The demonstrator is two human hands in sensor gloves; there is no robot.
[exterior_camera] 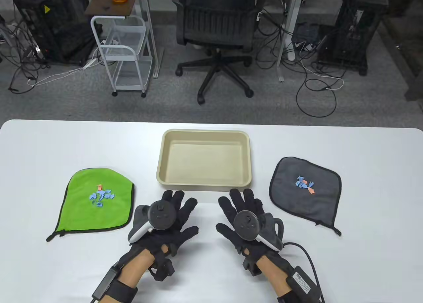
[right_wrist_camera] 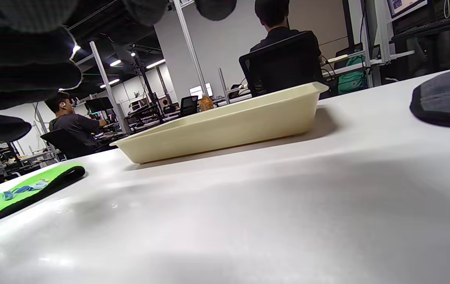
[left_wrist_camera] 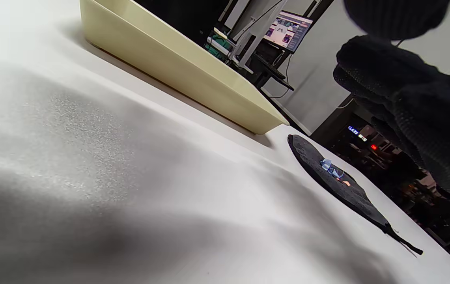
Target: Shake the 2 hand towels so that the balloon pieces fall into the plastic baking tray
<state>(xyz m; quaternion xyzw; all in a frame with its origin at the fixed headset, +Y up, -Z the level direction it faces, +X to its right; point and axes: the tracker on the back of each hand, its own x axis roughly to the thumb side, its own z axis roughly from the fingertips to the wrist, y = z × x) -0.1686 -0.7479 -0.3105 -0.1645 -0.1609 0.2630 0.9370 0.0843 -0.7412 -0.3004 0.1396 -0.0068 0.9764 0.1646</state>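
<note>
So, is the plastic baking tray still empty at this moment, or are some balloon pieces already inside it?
Empty. In the table view the baking tray shows a bare beige floor, with no pieces inside.

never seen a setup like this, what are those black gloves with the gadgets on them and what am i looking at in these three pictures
These are a person's two hands in black sensor gloves; the gadget strapped on each hand's back is a motion tracker, not something held. The big picture looks down at the white table. The other two come from small cameras on each wrist, low and tilted. The left hand and right hand lie flat with fingers spread, holding nothing. Between them and the far edge sits an empty beige baking tray. Left of it lies a green towel, right of it a grey towel; each carries small balloon pieces, mostly blue, a few orange.
</note>
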